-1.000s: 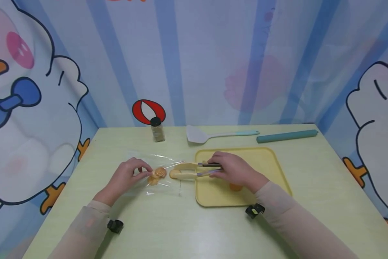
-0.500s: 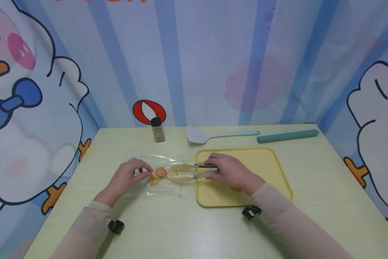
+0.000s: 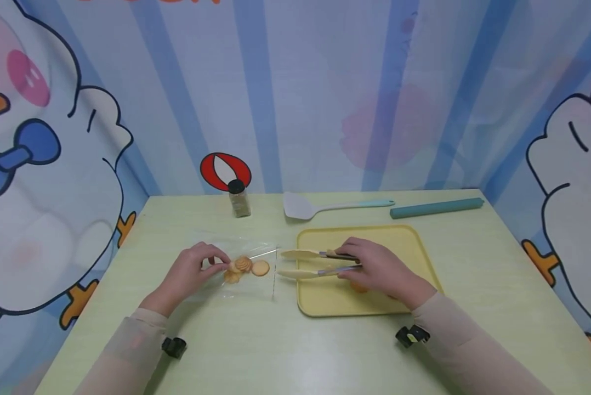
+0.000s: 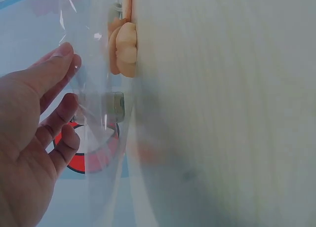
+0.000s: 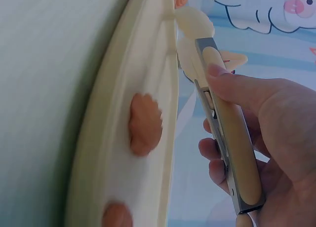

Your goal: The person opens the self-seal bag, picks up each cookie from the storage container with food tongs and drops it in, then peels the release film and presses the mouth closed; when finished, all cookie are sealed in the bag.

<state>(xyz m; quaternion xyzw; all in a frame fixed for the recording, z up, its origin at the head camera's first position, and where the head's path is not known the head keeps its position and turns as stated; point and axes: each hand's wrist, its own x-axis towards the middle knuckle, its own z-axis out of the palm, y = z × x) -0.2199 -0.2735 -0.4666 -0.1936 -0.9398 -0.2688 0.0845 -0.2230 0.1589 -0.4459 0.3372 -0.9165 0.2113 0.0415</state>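
Observation:
My left hand (image 3: 192,272) pinches the edge of a clear plastic bag (image 3: 261,287) lying on the table. Inside the bag are a swirled cookie (image 3: 243,264), a flower-shaped cookie (image 3: 232,276) and a flat round cookie (image 3: 260,267) on the right. My right hand (image 3: 381,270) grips a pair of tongs (image 3: 301,254) over the left part of a yellow tray (image 3: 320,304). The tong tips are spread, with nothing between them, just right of the bag's mouth. On the tray, the right wrist view shows a ridged brown cookie (image 5: 145,124) and part of another cookie (image 5: 117,216).
Behind the bag stands a small black-capped jar (image 3: 239,201). A white spatula (image 3: 300,206) with a light blue handle lies behind the tray, and a teal roll (image 3: 436,208) lies to its right. A printed curtain (image 3: 305,99) hangs along the table's back edge.
The tongs have spread and let go of the flat round cookie, which lies in the bag. My right hand has drawn back rightward with the tongs, while my left hand stays put.

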